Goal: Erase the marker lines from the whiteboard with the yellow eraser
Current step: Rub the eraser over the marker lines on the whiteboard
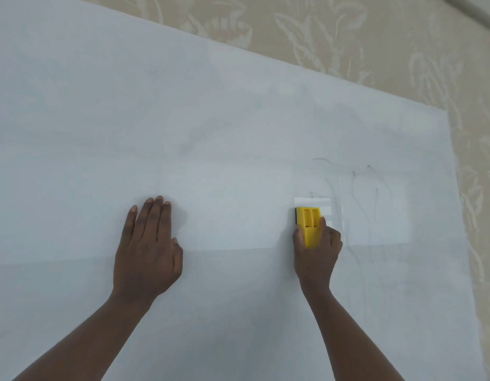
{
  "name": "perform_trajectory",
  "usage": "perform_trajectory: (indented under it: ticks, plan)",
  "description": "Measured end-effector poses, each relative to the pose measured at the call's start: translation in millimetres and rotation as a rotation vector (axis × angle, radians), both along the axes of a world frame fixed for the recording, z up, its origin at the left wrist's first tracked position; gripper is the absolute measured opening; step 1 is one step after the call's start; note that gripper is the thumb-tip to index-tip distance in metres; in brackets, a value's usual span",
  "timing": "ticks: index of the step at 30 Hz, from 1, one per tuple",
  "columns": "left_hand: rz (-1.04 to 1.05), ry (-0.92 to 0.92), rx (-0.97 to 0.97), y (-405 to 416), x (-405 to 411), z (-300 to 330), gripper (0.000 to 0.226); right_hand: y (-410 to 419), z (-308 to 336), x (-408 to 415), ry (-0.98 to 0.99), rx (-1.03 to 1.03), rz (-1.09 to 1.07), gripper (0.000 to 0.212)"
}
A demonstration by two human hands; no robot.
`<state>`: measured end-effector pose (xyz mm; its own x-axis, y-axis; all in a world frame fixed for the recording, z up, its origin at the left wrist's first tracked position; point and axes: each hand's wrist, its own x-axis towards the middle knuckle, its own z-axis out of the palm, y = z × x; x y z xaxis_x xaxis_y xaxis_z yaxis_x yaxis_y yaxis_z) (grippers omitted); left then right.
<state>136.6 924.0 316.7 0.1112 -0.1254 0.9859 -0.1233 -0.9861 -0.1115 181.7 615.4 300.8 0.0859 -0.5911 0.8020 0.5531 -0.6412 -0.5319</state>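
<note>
A large whiteboard fills most of the view. My right hand grips the yellow eraser and presses it against the board at the right of centre. Thin, faint marker lines curve just above and to the right of the eraser, and fainter traces run down below them. My left hand lies flat on the board left of centre, palm down, fingers close together, holding nothing.
Beige wallpaper with a pale floral pattern shows behind the board along the top and the right side. The board's right edge runs down close to the marker lines.
</note>
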Motion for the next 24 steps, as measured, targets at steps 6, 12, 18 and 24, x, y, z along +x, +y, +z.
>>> perform_trajectory:
  ticks: [6, 12, 18, 24]
  plan:
    - [-0.071, 0.012, 0.139, -79, 15, 24, 0.067, -52, 2, 3, 0.075, -0.061, -0.023, 0.064]
    - [-0.050, 0.017, 0.121, -149, 40, 48, 0.070, -97, 39, 18, 0.007, -0.083, -0.030, 0.063]
    - [0.014, 0.013, 0.115, -166, 50, 56, 0.070, -103, 85, 31, -0.087, -0.106, -0.067, 0.066]
    - [0.048, 0.009, 0.113, -167, 51, 56, 0.071, -39, 107, 26, -0.228, -0.427, -0.130, 0.058]
